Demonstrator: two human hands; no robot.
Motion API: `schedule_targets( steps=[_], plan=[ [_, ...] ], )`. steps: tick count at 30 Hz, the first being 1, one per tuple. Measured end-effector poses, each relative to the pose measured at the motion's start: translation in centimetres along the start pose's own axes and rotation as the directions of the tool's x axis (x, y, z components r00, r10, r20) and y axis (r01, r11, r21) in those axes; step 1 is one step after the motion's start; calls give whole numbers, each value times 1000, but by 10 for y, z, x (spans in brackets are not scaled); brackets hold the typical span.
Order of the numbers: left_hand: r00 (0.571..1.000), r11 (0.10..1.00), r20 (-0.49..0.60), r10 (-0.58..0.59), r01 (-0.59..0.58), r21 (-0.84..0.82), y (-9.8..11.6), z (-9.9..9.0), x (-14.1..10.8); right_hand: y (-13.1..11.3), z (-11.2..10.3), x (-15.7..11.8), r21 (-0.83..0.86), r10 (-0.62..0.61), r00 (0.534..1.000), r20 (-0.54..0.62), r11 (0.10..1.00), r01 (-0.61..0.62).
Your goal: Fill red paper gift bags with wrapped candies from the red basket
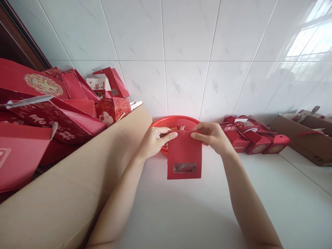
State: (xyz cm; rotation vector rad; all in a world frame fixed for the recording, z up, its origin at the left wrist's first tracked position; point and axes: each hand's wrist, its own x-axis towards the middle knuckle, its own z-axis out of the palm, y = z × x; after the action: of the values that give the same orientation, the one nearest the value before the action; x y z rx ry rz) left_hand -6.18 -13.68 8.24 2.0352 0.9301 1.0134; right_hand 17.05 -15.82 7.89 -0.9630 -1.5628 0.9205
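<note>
Between both hands hangs a red paper gift box (184,148), flat at its top edge, with a small clear window low on its front. Wrapped sweets or similar items show dimly through that window. My left hand (159,140) pinches the box's top left corner, thumb in front. At the top right corner my right hand (209,136) grips it the same way. Directly behind the box stands a red plastic basket (166,121), partly hidden, with some small items inside that I cannot make out.
A large cardboard box (103,155) full of red gift boxes (64,117) takes up the left side. Several small red boxes (259,140) sit together at the right, beside a brown box (306,135). A white tiled wall (186,79) rises behind the white surface (186,214).
</note>
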Motion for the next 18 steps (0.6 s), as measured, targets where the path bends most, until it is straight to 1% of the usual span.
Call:
schedule_targets(
  steps=[5,7,11,14,16,18],
  plan=[
    [999,1000,-54,1,-1,8,2,2,-1,6,-3,2,15,35,990,140,999,-37],
    [998,1000,-59,11,-10,14,2,1,-1,8,-4,3,32,23,987,159,999,-29],
    [999,999,-33,35,-35,-13,2,0,0,8,-4,3,47,-49,990,132,998,43],
    [1000,998,1,6,-5,-57,4,0,-1,4,-5,0,3,-112,986,125,994,113],
    [1000,998,5,-26,26,-55,6,0,-3,1,-12,-3,-51,-135,985,107,989,141],
    [999,999,-12,-43,43,-26,7,0,-4,-1,-28,-10,-126,-137,989,48,982,142]
  ],
)
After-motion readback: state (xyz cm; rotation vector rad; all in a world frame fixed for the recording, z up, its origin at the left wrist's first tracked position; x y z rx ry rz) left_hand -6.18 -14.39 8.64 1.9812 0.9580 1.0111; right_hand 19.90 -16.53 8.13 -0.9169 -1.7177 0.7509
